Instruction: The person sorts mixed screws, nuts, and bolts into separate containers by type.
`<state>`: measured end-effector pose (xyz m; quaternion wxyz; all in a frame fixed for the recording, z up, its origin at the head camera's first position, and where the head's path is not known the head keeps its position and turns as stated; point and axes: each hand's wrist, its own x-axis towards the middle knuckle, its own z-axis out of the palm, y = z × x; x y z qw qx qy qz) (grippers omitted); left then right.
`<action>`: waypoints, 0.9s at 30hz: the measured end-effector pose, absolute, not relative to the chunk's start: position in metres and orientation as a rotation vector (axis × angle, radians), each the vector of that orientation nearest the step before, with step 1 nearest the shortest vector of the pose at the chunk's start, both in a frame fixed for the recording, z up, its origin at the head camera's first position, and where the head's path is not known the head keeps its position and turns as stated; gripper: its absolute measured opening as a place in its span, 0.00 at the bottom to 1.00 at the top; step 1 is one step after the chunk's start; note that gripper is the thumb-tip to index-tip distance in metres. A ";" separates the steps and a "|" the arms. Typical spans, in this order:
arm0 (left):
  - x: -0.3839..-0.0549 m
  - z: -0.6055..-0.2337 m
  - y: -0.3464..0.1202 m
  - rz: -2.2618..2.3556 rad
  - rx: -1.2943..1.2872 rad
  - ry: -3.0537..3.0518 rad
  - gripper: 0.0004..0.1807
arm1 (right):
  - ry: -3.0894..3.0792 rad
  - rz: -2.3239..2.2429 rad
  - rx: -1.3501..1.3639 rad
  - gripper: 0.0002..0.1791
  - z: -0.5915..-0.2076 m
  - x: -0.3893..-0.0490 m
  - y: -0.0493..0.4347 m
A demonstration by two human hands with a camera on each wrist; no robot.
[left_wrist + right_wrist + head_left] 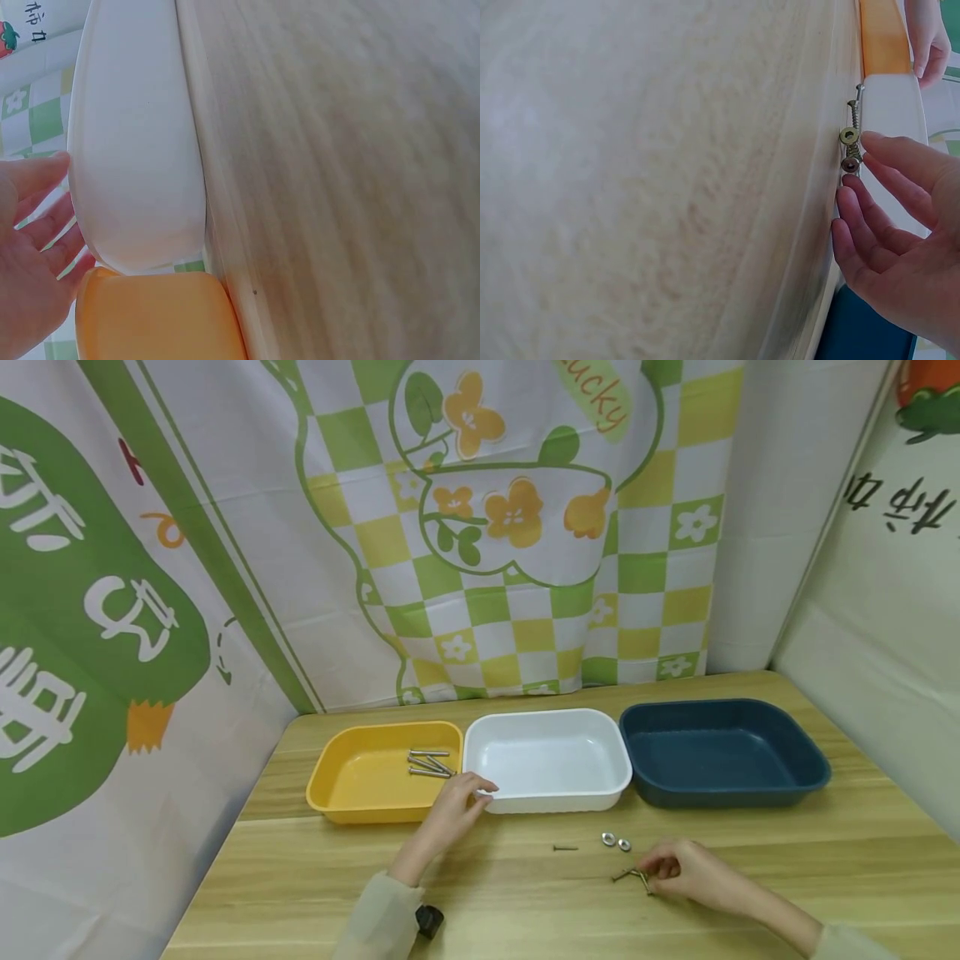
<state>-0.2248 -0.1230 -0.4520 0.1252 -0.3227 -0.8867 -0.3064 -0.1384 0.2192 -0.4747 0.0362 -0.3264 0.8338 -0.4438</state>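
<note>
My right hand (693, 877) is low over the table, thumb and fingertips together at the ends of a few brass-coloured screws (643, 882), which it appears to pinch. Seen from the right wrist, the screw heads (849, 136) face the camera beside the thumb tip. Beyond them lie two shiny metal nuts (608, 839) and a single thin screw (566, 848). My left hand (452, 810) rests at the near left corner of a white tray (551, 803), its fingers loosely bent by the rim; in the left wrist view the fingertips partly pass behind that rim.
Left of the white tray stands a yellow tray (352, 816) with several long silver bolts (429, 764) inside. A dark blue tray (727, 795) stands on the right. All three line the back of the wooden table (510, 910), before a patterned curtain (495, 610).
</note>
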 end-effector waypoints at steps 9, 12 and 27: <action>-0.226 -0.455 -0.123 -0.854 -0.932 -2.620 0.05 | 2.579 -1.370 -0.992 0.08 -0.480 -0.140 0.217; -0.226 -0.455 -0.123 -0.866 -0.933 -2.639 0.05 | 2.593 -1.371 -0.967 0.07 -0.482 -0.140 0.216; -0.227 -0.453 -0.124 -0.896 -0.956 -2.661 0.06 | 2.593 -1.309 -0.739 0.08 -0.476 -0.140 0.208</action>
